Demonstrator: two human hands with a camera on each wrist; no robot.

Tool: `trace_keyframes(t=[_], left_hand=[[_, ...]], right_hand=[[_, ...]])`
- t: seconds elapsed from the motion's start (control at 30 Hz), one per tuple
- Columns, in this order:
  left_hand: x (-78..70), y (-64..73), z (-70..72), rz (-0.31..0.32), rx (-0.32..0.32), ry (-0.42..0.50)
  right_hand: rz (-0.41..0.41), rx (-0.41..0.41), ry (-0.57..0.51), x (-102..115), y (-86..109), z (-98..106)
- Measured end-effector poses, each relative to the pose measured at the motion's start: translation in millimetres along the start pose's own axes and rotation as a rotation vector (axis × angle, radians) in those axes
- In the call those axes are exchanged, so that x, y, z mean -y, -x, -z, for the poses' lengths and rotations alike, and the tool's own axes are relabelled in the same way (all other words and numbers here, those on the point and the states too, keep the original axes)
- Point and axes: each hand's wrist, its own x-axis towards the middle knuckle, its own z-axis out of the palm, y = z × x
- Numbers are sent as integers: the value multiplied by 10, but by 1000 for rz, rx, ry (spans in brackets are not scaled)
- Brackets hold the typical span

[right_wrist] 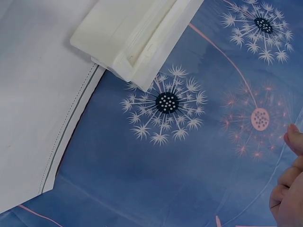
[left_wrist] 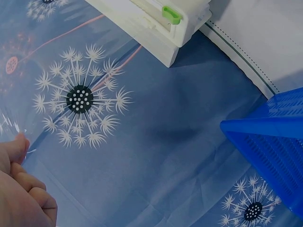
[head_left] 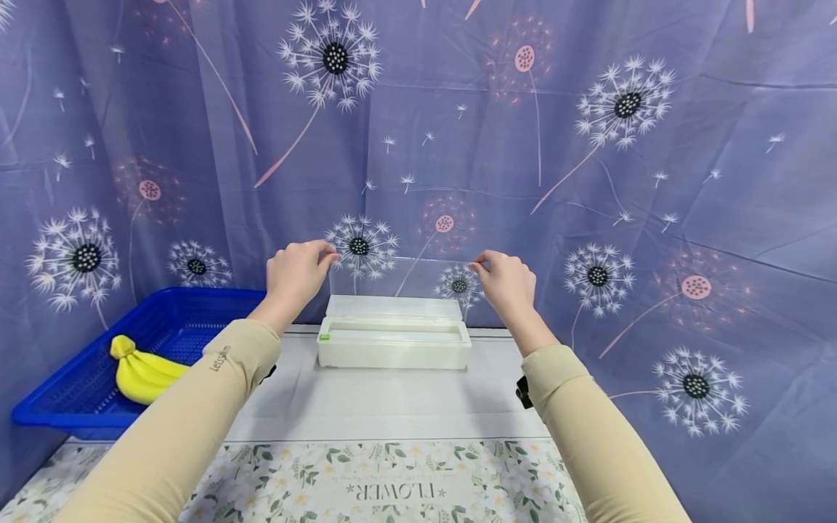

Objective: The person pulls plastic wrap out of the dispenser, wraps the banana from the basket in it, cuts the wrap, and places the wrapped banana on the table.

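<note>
A sheet of clear cling film [head_left: 408, 280] is stretched upright between my two hands, above and behind a white cling film dispenser box [head_left: 392, 354]. My left hand [head_left: 297, 270] pinches the film's upper left corner between thumb and forefinger. At the upper right corner, my right hand [head_left: 506, 280] pinches it the same way. The dispenser's lid [head_left: 394, 308] stands raised at the back, and a green slider [left_wrist: 171, 15] sits at its left end. In the right wrist view, the thumb and curled fingers of that hand [right_wrist: 289, 175] show at the right edge.
To the left stands a blue plastic basket [head_left: 59, 385] with a yellow banana bunch [head_left: 147, 370] inside. A white and floral cloth [head_left: 386, 410] covers the table. Close behind the dispenser hangs a blue-purple curtain [head_left: 418, 131] with dandelion prints.
</note>
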Motion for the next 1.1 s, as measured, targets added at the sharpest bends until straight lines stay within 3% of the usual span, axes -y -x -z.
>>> trace_keyframes(t=[1.1], left_hand=[[-17, -34, 33, -11, -49, 5]], right_hand=[[12, -18, -18, 16, -17, 110]])
